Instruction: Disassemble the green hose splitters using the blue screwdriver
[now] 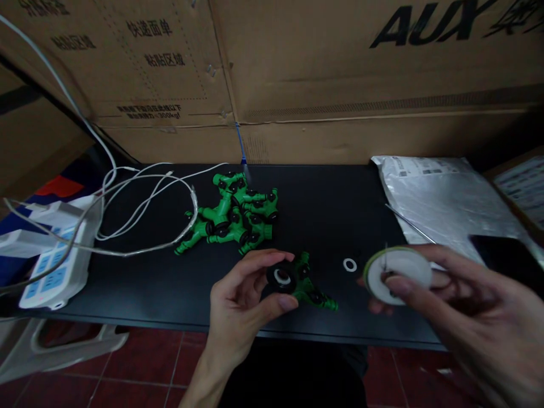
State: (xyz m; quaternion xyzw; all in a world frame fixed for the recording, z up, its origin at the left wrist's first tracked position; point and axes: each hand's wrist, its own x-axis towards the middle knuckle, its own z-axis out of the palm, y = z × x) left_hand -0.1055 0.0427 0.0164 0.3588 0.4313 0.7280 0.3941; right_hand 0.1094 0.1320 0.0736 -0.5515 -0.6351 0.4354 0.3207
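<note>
Near the table's front edge, my left hand (250,297) grips a green Y-shaped hose splitter (304,286) by its black ring end. That round end faces me and shows a pale ring inside a dark opening. My right hand (450,306) is closed on a white round lid-like disc (399,276) with a yellow-green rim, the thumb pressed at its middle. A thin pin-like piece stands near that thumb; I cannot make out what it is. Between the hands, a white ring washer (349,264) lies flat on the black table (323,209).
Several green hose splitters (232,218) lie piled behind my left hand. White cables (127,249) loop from a power strip (59,263) at left. A silvery plastic mailer (442,198), a thin metal rod (410,224) and a black phone-like slab (505,258) lie at right. A large carton (297,68) stands behind.
</note>
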